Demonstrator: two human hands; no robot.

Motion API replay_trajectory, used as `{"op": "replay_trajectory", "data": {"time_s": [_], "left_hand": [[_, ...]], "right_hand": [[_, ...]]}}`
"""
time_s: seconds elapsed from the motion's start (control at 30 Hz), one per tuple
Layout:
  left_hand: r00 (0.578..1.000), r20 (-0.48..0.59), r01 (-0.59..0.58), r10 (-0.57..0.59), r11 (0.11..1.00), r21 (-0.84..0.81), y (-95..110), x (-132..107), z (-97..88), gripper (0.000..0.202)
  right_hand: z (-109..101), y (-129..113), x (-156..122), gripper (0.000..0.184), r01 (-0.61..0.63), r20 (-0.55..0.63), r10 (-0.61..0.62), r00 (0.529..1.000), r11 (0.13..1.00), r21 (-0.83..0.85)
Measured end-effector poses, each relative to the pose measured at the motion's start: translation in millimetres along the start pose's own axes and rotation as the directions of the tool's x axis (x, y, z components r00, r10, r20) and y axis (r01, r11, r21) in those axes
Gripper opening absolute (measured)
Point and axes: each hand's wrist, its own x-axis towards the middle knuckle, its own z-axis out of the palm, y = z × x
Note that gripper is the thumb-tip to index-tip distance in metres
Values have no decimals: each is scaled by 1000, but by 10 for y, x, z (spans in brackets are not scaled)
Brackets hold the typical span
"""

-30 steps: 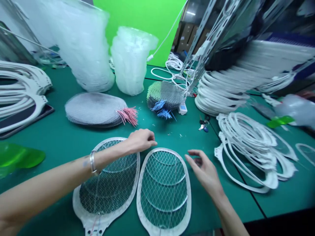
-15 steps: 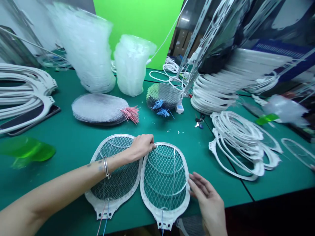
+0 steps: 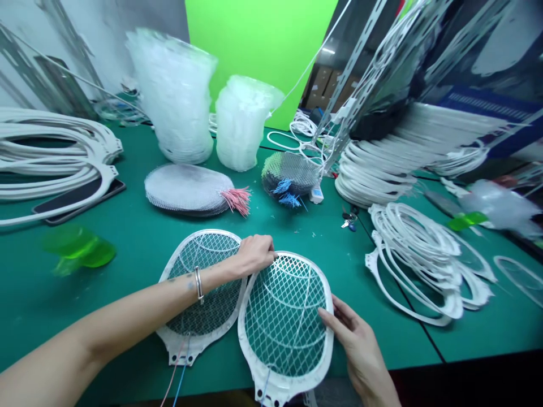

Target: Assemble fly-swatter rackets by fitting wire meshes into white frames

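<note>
A white electric swatter head [image 3: 283,316] with diamond mesh and a blue wire at its neck is tilted, its near end low at the table's front edge. My left hand [image 3: 257,252] is closed on its upper rim, the arm crossing over the other head. With thumb on the front and fingers behind, my right hand [image 3: 354,339] grips the right rim. A second swatter head [image 3: 207,237], with a darker mesh and pink and blue wires at its neck, lies flat on the left, partly hidden under my left forearm.
Beyond the heads lie a mesh stack with pink wires [image 3: 186,187] and another with blue wires [image 3: 292,172]. White frames are piled at right [image 3: 416,249] and left [image 3: 55,152]. Keys [image 3: 348,220], clear plastic stacks [image 3: 172,96] and a green plastic piece [image 3: 80,247] are also on the table.
My right hand has closed on the right rim of the swatter head. That head is now lifted and tilted, its neck shifted left and toward me. The view has shifted slightly.
</note>
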Motion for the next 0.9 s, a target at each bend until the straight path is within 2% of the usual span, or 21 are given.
{"op": "replay_trajectory", "data": {"time_s": [0.1,0.17,0.23,0.27,0.33,0.4,0.47,0.5,0.53,0.6,0.67,0.7,0.73,0.77,0.8,0.83,0.87,0.9], "left_hand": [[1000,-11,-28,27,994,-104,14,3,-62,21],[997,-3,-77,78,980,-184,55,9,-160,26],[988,67,-102,136,924,-369,123,15,-309,34],[983,113,-74,147,869,-488,162,15,-402,40],[964,231,69,129,721,-690,235,2,-616,54],[928,362,236,85,619,-749,276,-33,-841,67],[899,435,317,48,615,-722,265,-89,-1039,67],[897,441,323,29,639,-698,239,-122,-1118,61],[903,430,314,7,671,-672,203,-156,-1183,52],[912,409,292,-18,730,-617,106,-219,-1275,33],[898,439,285,-1,764,-579,-4,-269,-1357,26],[886,462,281,20,771,-572,-61,-287,-1409,26],[875,481,274,47,772,-574,-121,-302,-1474,27],[864,497,264,79,769,-582,-182,-312,-1552,27],[854,509,251,112,767,-590,-247,-319,-1641,27],[845,517,237,140,767,-596,-314,-323,-1734,26],[836,523,220,167,771,-598,-384,-323,-1824,27],[830,525,199,186,781,-592,-453,-319,-1901,28]], "right_hand": [[112,-174,-118,67,80,-110,-67,992,990,113],[187,-338,-257,66,175,-163,-154,974,977,124],[272,-519,-429,63,311,-170,-300,939,950,37],[325,-604,-519,59,388,-149,-391,908,920,-46],[459,-730,-682,47,559,-67,-594,801,784,-270],[633,-770,-800,32,689,65,-771,633,523,-501],[834,-718,-866,28,727,197,-880,432,211,-653],[935,-668,-885,30,718,258,-900,352,83,-691],[1031,-611,-900,32,708,312,-903,296,-11,-706],[1185,-513,-922,35,731,407,-882,235,-115,-672],[1252,-473,-933,38,816,480,-854,200,-126,-564],[1241,-478,-926,40,858,484,-851,204,-83,-506],[1199,-496,-905,42,882,455,-855,248,4,-472],[1130,-519,-871,47,873,391,-852,348,143,-467],[1040,-540,-823,54,816,294,-816,497,324,-479],[942,-551,-767,62,707,185,-727,661,521,-479],[846,-544,-709,70,564,103,-586,804,696,-444],[765,-515,-659,74,415,77,-418,905,827,-379]]}}
